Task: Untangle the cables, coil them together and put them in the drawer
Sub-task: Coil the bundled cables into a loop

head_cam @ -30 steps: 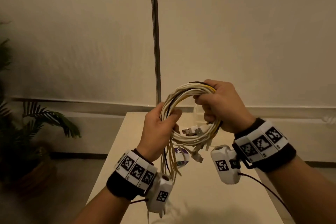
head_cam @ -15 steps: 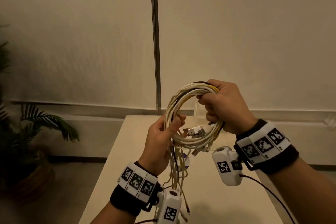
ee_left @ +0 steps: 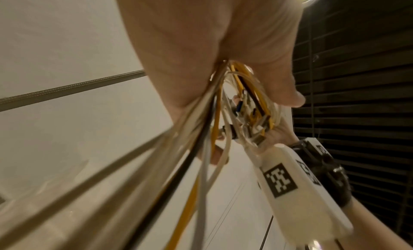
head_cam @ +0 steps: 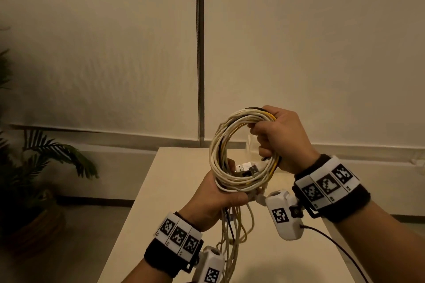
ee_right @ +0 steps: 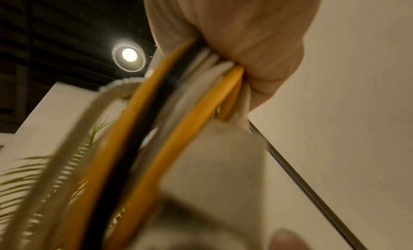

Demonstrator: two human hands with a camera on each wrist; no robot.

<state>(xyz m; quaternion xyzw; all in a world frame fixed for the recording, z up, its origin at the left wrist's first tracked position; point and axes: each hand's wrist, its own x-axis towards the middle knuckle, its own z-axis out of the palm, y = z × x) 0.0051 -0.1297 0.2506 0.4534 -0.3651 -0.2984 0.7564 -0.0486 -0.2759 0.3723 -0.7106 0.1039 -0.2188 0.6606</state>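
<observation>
head view: the right hand (head_cam: 284,139) is curled tight round the right side of the cable coil (head_cam: 232,151), held upright in the air above the table (head_cam: 161,190), while the left hand (head_cam: 217,197) grips the coil's bottom arc, fingers wrapped under it. two usb plugs (head_cam: 246,168) poke into the ring's middle, and the loose tails (head_cam: 232,234) hang down past the left wrist. no drawer is in view. left wrist view: the left hand (ee_left: 201,50) pinches white, yellow and black strands where they leave the palm, and the loose tails (ee_left: 178,183) run blurred toward the camera. right wrist view: the right hand (ee_right: 234,33) is closed on yellow, black and white strands of the cable coil (ee_right: 156,130), much of it blurred. the likely trouble is the hanging tails: unwound, they could snag or re-knot when fed round. if either grip eases while re-gripping, the springy loops could fan open and the coil would fall apart.
</observation>
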